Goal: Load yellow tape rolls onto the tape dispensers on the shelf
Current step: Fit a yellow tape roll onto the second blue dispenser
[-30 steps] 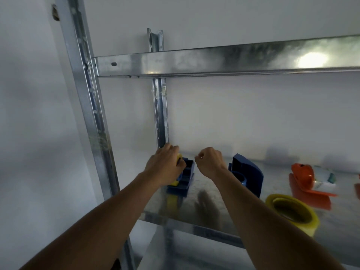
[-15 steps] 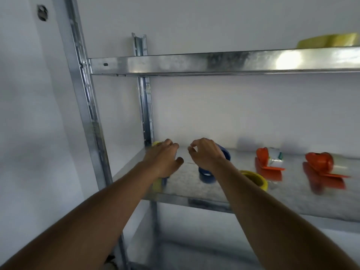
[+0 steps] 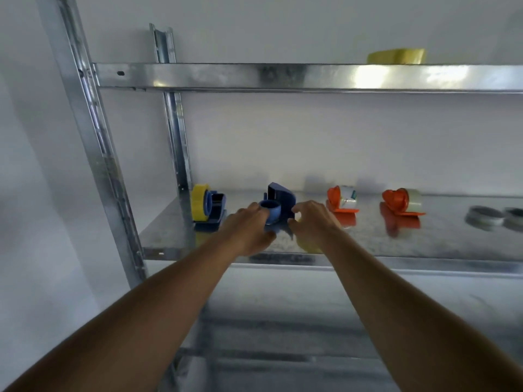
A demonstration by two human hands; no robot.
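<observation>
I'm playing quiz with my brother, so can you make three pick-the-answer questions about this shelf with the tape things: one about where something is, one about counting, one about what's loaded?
1. Where is the loose yellow tape roll that lies apart from the hands?
A. upper shelf
B. floor
C. on an orange dispenser

2. How many orange tape dispensers stand on the shelf?
A. one
B. two
C. four

3. The blue dispenser at far left is:
A. empty
B. loaded with a yellow roll
C. lying upside down

Answers: 1 A, it sits above the upper shelf's edge. 2 B, one and another. 3 B, yellow tape wraps its hub.
</observation>
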